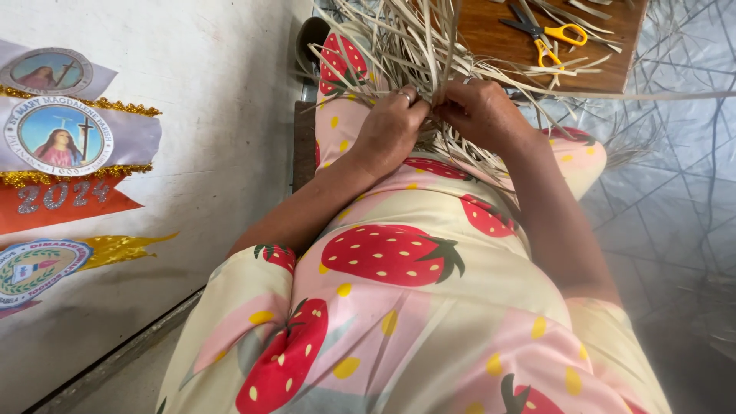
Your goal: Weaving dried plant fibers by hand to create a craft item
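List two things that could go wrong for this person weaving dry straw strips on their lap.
The loose straw strips fan out stiffly toward the face, so an end might poke an eye. Both the left hand and right hand pinch the strands tightly, so thin edges might cut fingers. The scissors lie among stray strips and could get dragged off the wooden board.

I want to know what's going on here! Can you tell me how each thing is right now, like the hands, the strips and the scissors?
Left hand: closed, gripping the straw strips.
Right hand: closed, gripping the same strips.
Straw strips: loose, fanned out, bunched at the hands.
Scissors: lying on the wooden board, blades shut or almost shut.
Wooden board: flat, strewn with strips.
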